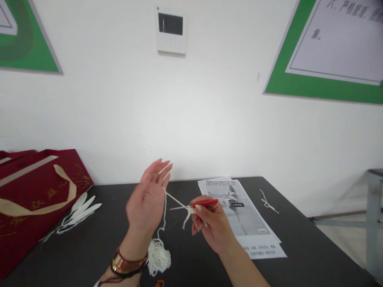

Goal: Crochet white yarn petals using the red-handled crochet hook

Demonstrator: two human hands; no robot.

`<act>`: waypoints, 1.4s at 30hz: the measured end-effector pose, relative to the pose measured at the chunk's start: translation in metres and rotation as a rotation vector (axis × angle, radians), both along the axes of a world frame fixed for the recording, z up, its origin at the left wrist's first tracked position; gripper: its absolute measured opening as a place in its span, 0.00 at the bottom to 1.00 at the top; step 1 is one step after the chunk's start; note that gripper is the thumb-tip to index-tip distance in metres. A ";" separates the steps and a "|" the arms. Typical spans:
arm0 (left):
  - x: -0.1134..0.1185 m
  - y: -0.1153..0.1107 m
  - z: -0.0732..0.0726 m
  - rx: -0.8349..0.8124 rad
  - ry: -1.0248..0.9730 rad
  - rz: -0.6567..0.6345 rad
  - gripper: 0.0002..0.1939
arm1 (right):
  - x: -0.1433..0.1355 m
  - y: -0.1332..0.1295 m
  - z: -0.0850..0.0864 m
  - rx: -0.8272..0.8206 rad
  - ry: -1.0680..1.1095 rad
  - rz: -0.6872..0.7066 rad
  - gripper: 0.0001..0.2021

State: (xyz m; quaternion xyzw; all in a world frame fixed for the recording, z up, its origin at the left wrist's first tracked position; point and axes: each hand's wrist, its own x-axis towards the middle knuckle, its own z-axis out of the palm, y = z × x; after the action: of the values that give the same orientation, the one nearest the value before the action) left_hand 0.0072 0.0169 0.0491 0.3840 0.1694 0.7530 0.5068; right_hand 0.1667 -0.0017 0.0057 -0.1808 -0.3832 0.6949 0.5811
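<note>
My left hand (147,201) is raised with its fingers stretched upward, and a strand of white yarn (175,199) runs from it across to the right. My right hand (211,223) pinches a crochet hook (206,203) with a red handle, its thin metal shaft pointing left. A small white crocheted piece (190,209) sits at the hook, also held by the right fingers, with a short tail dangling. From the left hand the yarn also drops to a loose white yarn ball (159,257) on the black table.
At the left stands a dark red gift bag (38,199), with white crocheted petals (82,211) beside it. Printed sheets (254,223) lie right of my hands. A yarn scrap (267,202) is farther right. An orange item (160,283) shows at the bottom edge.
</note>
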 end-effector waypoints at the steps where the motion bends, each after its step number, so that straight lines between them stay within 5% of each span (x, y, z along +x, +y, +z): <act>1: 0.000 0.002 0.000 0.038 0.223 0.124 0.16 | -0.001 0.001 0.001 0.004 0.004 -0.006 0.06; 3: -0.005 0.007 -0.004 -0.008 0.646 0.087 0.15 | 0.000 0.003 0.003 0.004 0.008 -0.025 0.06; 4: -0.010 0.010 -0.006 -0.063 0.765 -0.066 0.13 | 0.001 0.004 0.004 -0.003 0.011 -0.032 0.06; 6: -0.021 0.018 -0.012 -0.084 0.792 -0.226 0.19 | 0.003 0.007 0.004 -0.029 0.026 -0.031 0.07; 11: -0.019 0.027 -0.030 -0.072 0.531 -0.496 0.31 | 0.004 0.013 -0.008 -0.084 0.074 -0.018 0.08; 15: 0.006 0.017 -0.042 -0.113 0.258 -0.556 0.16 | 0.001 0.012 -0.018 -0.104 0.098 -0.031 0.08; 20: 0.013 0.005 -0.039 -0.165 0.102 -0.670 0.31 | -0.001 0.010 -0.019 -0.093 0.116 -0.211 0.09; 33: 0.036 -0.015 -0.041 -0.293 0.361 -0.169 0.42 | -0.006 0.000 -0.032 0.104 -0.177 -0.462 0.05; 42: 0.040 -0.023 -0.033 -0.380 0.242 -0.189 0.46 | -0.007 0.002 -0.036 0.016 -0.105 -0.352 0.09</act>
State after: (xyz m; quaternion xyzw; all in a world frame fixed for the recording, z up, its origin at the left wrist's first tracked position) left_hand 0.0475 -0.0057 0.0162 0.3835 0.3309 0.6054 0.6140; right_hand 0.1592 0.0002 -0.0302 -0.2767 -0.3807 0.5689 0.6744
